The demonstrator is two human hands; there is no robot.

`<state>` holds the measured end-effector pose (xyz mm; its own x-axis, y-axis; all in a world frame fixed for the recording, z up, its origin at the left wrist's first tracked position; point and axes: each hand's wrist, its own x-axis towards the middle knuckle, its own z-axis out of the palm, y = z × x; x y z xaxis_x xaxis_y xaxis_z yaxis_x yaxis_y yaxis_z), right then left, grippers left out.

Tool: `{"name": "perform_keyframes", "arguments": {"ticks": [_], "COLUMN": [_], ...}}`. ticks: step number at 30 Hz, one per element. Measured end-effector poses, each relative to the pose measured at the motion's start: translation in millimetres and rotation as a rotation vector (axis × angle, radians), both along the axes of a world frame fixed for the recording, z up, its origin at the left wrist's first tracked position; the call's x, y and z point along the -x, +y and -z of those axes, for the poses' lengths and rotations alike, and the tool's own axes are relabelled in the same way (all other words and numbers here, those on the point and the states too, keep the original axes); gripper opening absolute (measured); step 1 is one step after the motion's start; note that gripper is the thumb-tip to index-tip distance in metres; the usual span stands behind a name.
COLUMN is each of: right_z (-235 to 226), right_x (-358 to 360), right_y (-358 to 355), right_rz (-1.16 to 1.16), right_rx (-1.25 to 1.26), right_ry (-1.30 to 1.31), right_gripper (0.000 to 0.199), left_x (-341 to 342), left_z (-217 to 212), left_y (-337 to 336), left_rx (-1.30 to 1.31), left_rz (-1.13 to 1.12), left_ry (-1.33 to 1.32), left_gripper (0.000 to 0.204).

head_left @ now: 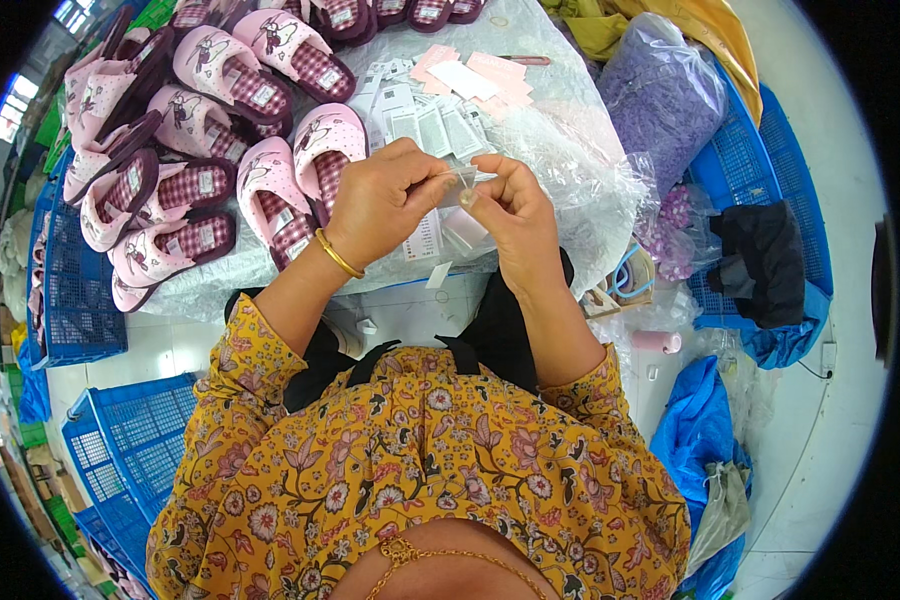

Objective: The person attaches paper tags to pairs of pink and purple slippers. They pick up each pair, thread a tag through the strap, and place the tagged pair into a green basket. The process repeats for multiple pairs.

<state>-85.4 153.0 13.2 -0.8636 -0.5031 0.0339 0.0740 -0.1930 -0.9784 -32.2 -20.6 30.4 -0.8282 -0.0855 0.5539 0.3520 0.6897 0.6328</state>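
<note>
Over the table's near edge, my left hand (388, 205) and my right hand (518, 215) meet with thumbs and fingers pinched. Between them runs a thin, pale strand or clear strip (465, 180), too small to make out exactly. Just beneath the fingers are a pale pinkish tag (464, 229) and a white printed label (424, 240); whether they hang from the strand I cannot tell. A small white tag (437, 275) shows lower down. To the left of my left hand, a pair of pink slippers (268, 195) with checked insoles rests on the plastic-covered table (560, 125).
More pink slippers (210, 60) crowd the table's left side. Printed labels (420, 115) and pink cards (500, 75) lie beyond my hands, near a thin reddish tool (526, 60). A blue crate (130, 440) stands at left; at right, another blue crate (805, 190) holds a purple bagged bundle (660, 95).
</note>
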Motion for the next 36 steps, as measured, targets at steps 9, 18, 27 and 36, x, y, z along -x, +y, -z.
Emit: {"name": "perform_keyframes", "arguments": {"ticks": [9,18,27,36], "right_z": [4,9,15,2], "right_x": [0,1,-4,-5], "right_y": [3,6,20,39], "right_rz": [-0.008,0.023,-0.121,0.010], "right_rx": [-0.004,-0.011,-0.079,-0.224], "right_ry": [-0.005,-0.005,-0.004,0.228], "right_gripper": [0.037,0.027,0.017,0.034], "left_x": [-1,-4,-6,0], "left_z": [0,2,9,-10], "left_y": [6,9,-1,13], "left_rx": [0.011,0.216,-0.507,-0.161], "left_rz": [-0.034,0.046,0.292,0.299], "left_ry": [-0.026,0.026,-0.584,-0.344], "left_gripper": [0.006,0.009,0.012,0.009]}}
